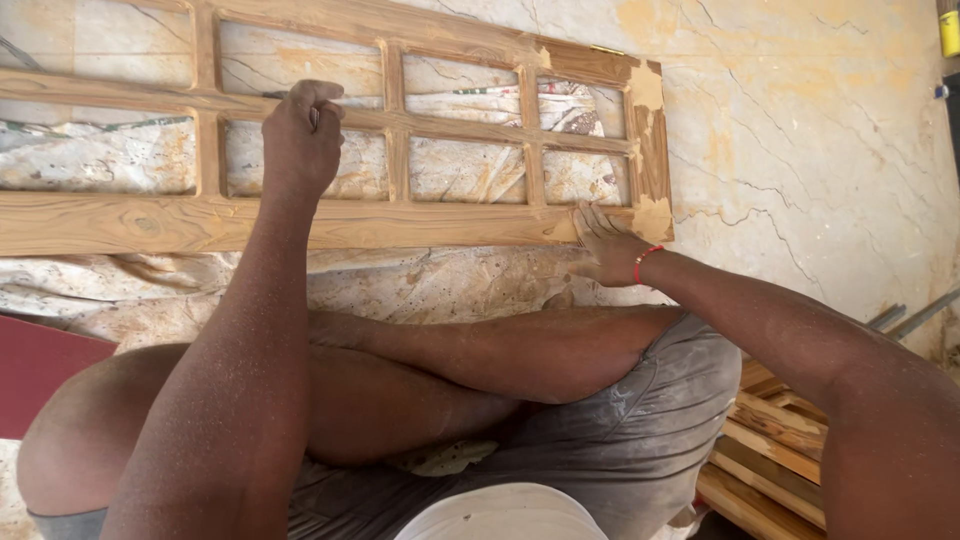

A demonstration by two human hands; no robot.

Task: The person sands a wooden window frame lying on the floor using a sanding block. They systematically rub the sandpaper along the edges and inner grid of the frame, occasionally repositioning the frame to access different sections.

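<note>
A wooden lattice frame (pixel 130 225) with several panes lies flat in front of me on a crumpled sheet. My left hand (pixel 300 135) is clenched in a fist on the frame's middle rail, with a small dark object pinched between its fingers; what it is cannot be made out. My right hand (pixel 605 245), with a red thread at the wrist, rests with fingers spread on the lower rail near the right end. Pale filler patches (pixel 652 215) mark that corner of the frame.
My crossed bare legs (pixel 480 355) lie between me and the frame. A stack of wooden slats (pixel 770 450) sits at the lower right, a red board (pixel 40 365) at the left. Marble floor (pixel 800 150) stretches right, with metal rods (pixel 900 315) and a yellow object (pixel 948 30).
</note>
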